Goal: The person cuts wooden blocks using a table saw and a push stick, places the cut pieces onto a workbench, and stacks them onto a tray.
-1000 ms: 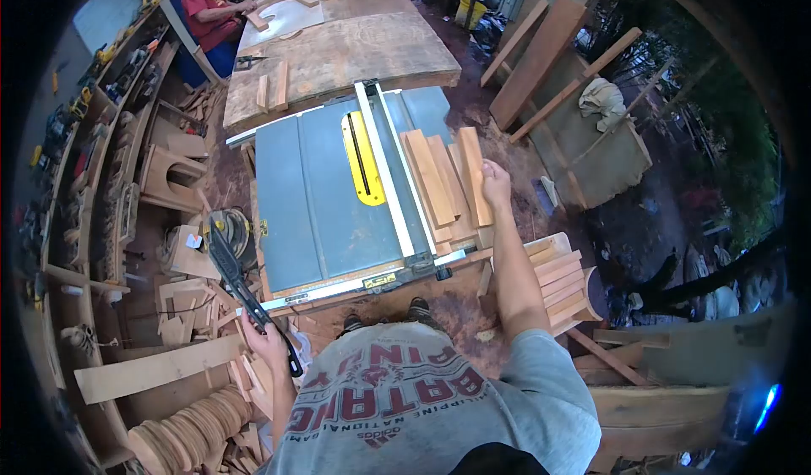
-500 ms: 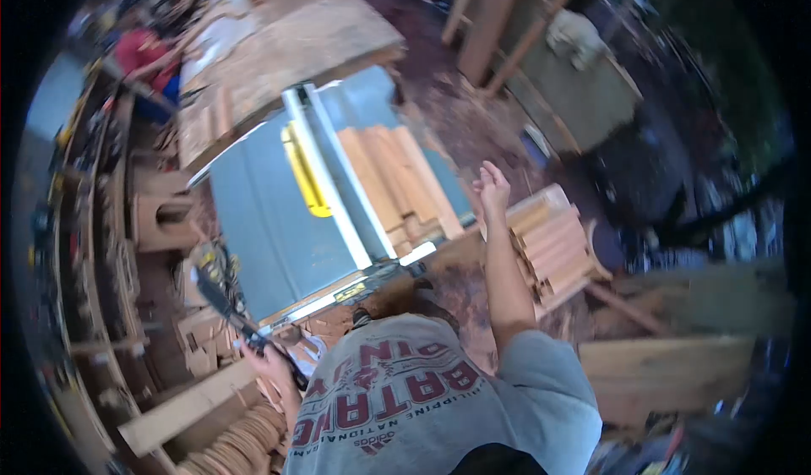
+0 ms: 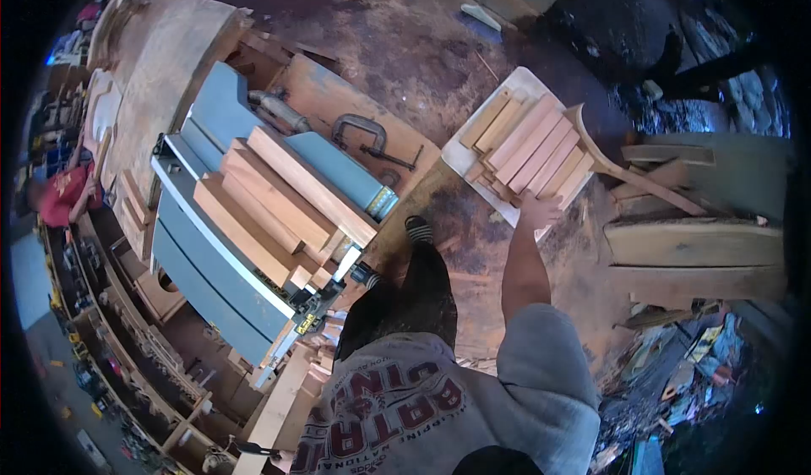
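My right hand [image 3: 539,211] reaches out and touches the near ends of stacked wooden blocks [image 3: 536,150], its fingers spread. The blocks, reddish and pale, lie side by side on a white-topped stool [image 3: 458,155]. At the bottom edge, my left hand [image 3: 284,461] is mostly cut off by my shirt and the frame. It grips a black elongated tool [image 3: 257,450], whose kind I cannot make out. Left of my legs stands a table saw [image 3: 221,285] with a blue-grey top, several wooden boards [image 3: 279,196] lying across it.
A metal C-clamp [image 3: 372,137] lies on a board beside the saw. Planks [image 3: 693,245] are stacked at the right. A person in a red shirt [image 3: 66,194] works at the far left, near a long wooden bench [image 3: 173,52]. Shelves [image 3: 127,331] line the left side.
The view has swung right towards the stool. My right hand has come from mid-air down onto the blocks. The left hand has dropped to the frame's bottom edge, still with the black tool.
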Demonstrator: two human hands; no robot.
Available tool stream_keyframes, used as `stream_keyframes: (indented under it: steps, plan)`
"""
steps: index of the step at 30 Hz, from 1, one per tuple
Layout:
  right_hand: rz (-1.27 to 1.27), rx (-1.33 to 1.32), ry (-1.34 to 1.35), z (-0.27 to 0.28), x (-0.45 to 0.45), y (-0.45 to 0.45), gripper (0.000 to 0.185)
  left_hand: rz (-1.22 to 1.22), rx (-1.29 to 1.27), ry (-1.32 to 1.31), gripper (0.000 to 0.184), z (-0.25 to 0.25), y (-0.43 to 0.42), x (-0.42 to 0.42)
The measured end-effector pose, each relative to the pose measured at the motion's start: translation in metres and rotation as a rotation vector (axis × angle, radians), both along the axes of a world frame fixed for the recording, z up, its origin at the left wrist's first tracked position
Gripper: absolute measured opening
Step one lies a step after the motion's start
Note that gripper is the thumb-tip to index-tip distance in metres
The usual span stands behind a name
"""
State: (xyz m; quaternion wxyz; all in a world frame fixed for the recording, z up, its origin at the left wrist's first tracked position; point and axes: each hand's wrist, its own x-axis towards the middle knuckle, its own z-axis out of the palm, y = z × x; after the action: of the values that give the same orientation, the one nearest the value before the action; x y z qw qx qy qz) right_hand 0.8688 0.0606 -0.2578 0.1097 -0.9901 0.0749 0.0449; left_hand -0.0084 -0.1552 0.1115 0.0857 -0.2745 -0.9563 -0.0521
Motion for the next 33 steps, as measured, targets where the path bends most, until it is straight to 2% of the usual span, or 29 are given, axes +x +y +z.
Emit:
stream_keyframes:
  steps: [1,3,5,6,7,9,11,14,17,19,20,22,23,25,26,28,33]
  plan:
    - [-0.048,-0.069,-0.109,-0.02,0.01,-0.017,0.119,0.018,-0.014,0.002,0.066,0.001,0.003,0.005]
    - [-0.016,-0.055,0.0,-0.006,0.022,-0.039,0.12,0.043,-0.037,0.004,0.066,0.004,0.006,0.008]
    - [0.062,0.424,-0.033,0.001,0.03,-0.057,0.116,0.06,-0.05,0.005,0.066,0.008,0.004,0.006]
    - [-0.024,0.966,0.054,0.022,0.026,-0.045,0.109,0.065,-0.061,0.009,0.066,0.009,0.004,0.008]
    - [-0.026,0.966,0.065,0.01,0.03,-0.048,0.109,0.072,-0.059,0.009,0.066,0.011,0.004,0.007]
    - [0.186,0.692,0.162,-0.011,0.047,-0.064,0.104,0.08,-0.064,0.011,0.066,0.012,0.006,0.009]
    - [0.217,0.738,0.057,-0.028,0.049,-0.078,0.102,0.076,-0.072,0.01,0.066,0.013,0.009,0.006]
    - [0.149,0.744,0.141,-0.026,0.053,-0.081,0.101,0.091,-0.076,0.014,0.066,0.006,0.011,0.005]
    - [0.226,0.658,0.262,0.02,0.047,-0.063,0.105,0.102,-0.086,0.015,0.066,0.003,0.015,0.008]
    - [0.287,0.396,0.215,0.041,0.04,-0.048,0.111,0.108,-0.085,0.018,0.066,0.0,0.013,0.005]
    - [0.29,0.401,0.219,0.029,0.039,-0.051,0.111,0.115,-0.087,0.018,0.066,0.0,0.012,0.004]
    - [0.308,0.322,-0.014,0.02,0.032,-0.052,0.114,0.119,-0.095,0.019,0.066,-0.002,0.013,0.003]
    - [0.308,0.323,-0.014,0.017,0.033,-0.054,0.114,0.119,-0.097,0.02,0.066,-0.001,0.013,0.003]
    - [0.216,0.247,0.175,0.049,0.025,-0.042,0.105,0.118,-0.1,0.019,0.066,-0.002,0.016,0.005]
    - [0.21,0.243,0.177,0.038,0.026,-0.049,0.105,0.116,-0.106,0.02,0.066,-0.001,0.016,0.003]
    - [0.252,0.284,0.008,0.02,0.026,-0.055,0.111,0.11,-0.111,0.02,0.066,0.0,0.018,0.002]
    - [0.251,0.232,0.032,0.017,0.027,-0.052,0.111,0.101,-0.112,0.016,0.066,-0.001,0.016,-0.004]
